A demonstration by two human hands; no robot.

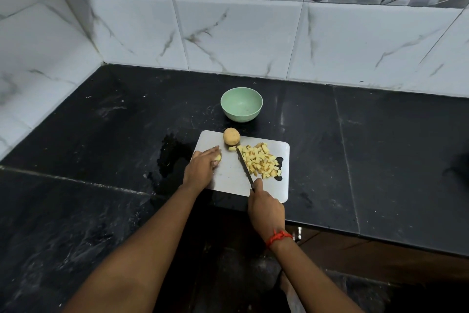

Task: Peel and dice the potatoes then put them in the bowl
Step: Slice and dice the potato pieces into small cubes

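A pale cutting board (pixel 228 175) lies on the black counter. A heap of diced potato (pixel 261 160) covers its right half. One whole potato (pixel 231 136) sits at the board's far edge. My left hand (pixel 201 166) lies over a potato piece (pixel 218 158) at the board's left edge, and only a yellow bit of it shows. My right hand (pixel 265 207) grips the handle of a dark knife (pixel 245 168), whose blade runs along the left side of the heap with its tip near the whole potato. A green bowl (pixel 241 104) stands empty behind the board.
The black stone counter (pixel 101 135) meets white marble tiled walls (pixel 241 33) at the back and left. A wet patch (pixel 172 155) lies left of the board. The counter's front edge runs just below the board on the right.
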